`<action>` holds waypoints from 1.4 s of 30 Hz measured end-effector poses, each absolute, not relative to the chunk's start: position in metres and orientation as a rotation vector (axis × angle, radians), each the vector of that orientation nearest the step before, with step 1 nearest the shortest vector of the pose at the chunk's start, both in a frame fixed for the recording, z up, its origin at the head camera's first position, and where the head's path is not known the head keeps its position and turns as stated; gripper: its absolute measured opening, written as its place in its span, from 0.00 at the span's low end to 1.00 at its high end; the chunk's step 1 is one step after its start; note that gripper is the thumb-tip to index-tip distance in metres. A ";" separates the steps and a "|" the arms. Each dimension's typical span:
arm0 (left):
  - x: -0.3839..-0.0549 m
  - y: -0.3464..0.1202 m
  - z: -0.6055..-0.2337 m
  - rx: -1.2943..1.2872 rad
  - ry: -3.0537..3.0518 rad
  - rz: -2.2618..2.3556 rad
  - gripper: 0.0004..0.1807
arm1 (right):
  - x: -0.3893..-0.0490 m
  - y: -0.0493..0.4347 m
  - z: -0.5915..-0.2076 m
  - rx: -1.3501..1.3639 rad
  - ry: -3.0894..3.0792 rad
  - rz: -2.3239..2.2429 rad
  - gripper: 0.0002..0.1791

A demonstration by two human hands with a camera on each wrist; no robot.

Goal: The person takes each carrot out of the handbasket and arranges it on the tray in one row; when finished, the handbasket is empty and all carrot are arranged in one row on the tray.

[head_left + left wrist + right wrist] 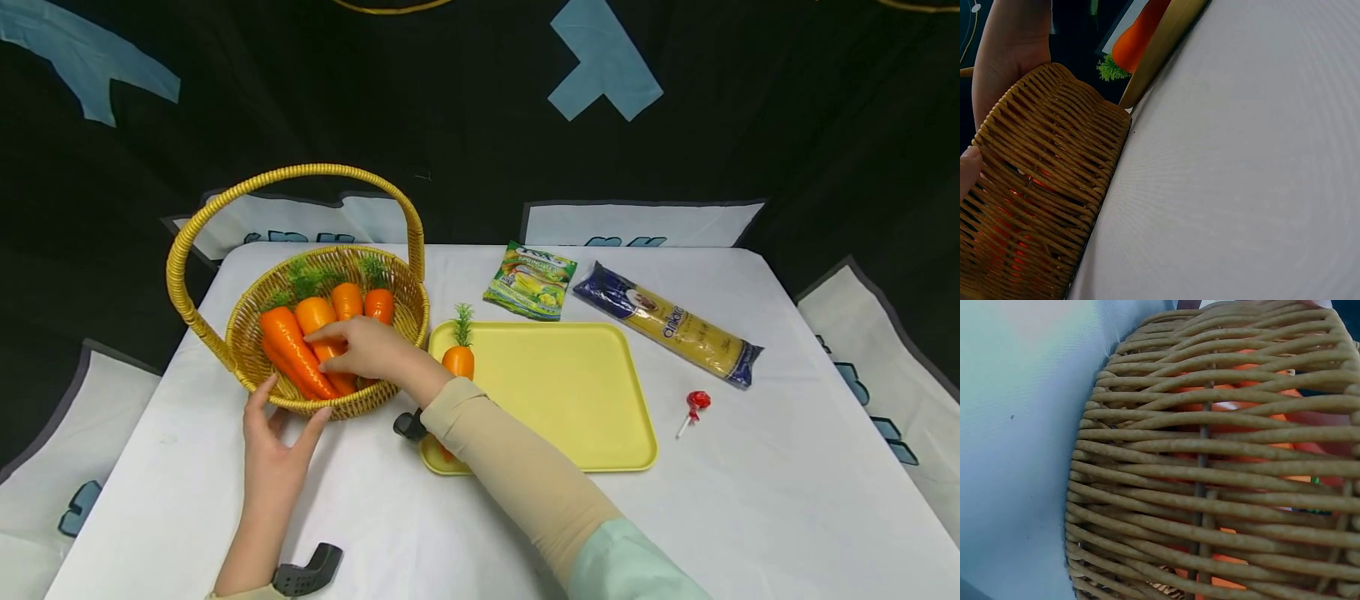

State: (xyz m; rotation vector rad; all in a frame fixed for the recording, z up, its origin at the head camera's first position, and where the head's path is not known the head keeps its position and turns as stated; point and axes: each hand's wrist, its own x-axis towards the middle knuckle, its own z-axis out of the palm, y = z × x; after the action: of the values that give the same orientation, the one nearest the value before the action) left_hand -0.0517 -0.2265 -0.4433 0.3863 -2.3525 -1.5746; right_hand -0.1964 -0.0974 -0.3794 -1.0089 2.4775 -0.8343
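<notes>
A yellow wicker basket (372,400) with a tall arched handle holds several orange carrots with green tops. My right hand (369,348) reaches over its near right side and pinches a carrot (315,314) between thumb and fingers; part of that carrot is hidden by the hand. My left hand (276,446) is at the near side of the basket, thumb and fingers spread, fingertips right at the rim. In the left wrist view, one left fingertip (969,169) rests by the woven edge. Through the weave in the right wrist view, orange carrots (1235,575) show.
Right of the basket lies a yellow tray (555,400) with one carrot (458,362) at its left side, partly behind my right sleeve. Beyond the tray is a green packet (531,282). A pasta pack (667,323) and a red lollipop (698,400) lie to the right.
</notes>
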 end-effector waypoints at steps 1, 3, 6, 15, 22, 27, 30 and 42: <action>-0.052 -0.227 -0.443 0.383 -2.350 -1.576 0.47 | -0.196 -0.098 -0.380 -1.018 2.461 -0.818 0.24; -0.052 -0.227 -0.443 0.378 -2.346 -1.579 0.47 | -0.196 -0.099 -0.381 -1.027 2.437 -0.795 0.24; -0.052 -0.226 -0.443 0.371 -2.340 -1.585 0.47 | -0.195 -0.099 -0.382 -1.046 2.435 -0.775 0.23; -0.052 -0.226 -0.442 0.332 -2.321 -1.575 0.46 | -0.195 -0.100 -0.384 -1.077 2.478 -0.798 0.23; -0.052 -0.225 -0.444 0.301 -2.295 -1.576 0.45 | -0.195 -0.097 -0.383 -1.068 2.478 -0.866 0.23; -0.052 -0.225 -0.443 0.304 -2.304 -1.569 0.45 | -0.195 -0.095 -0.384 -1.050 2.461 -0.951 0.24; -0.052 -0.226 -0.442 0.316 -2.314 -1.564 0.45 | -0.196 -0.094 -0.383 -1.039 2.436 -1.017 0.24; -0.052 -0.228 -0.444 0.332 -2.329 -1.582 0.46 | -0.189 -0.063 -0.371 -1.064 2.236 -1.460 0.25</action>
State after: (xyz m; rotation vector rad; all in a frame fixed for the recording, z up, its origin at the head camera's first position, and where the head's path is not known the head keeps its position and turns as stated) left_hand -0.0520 -0.2284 -0.4444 0.3322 -2.3290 -1.5816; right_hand -0.1890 -0.0634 -0.3711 -1.0638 2.2362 -1.4600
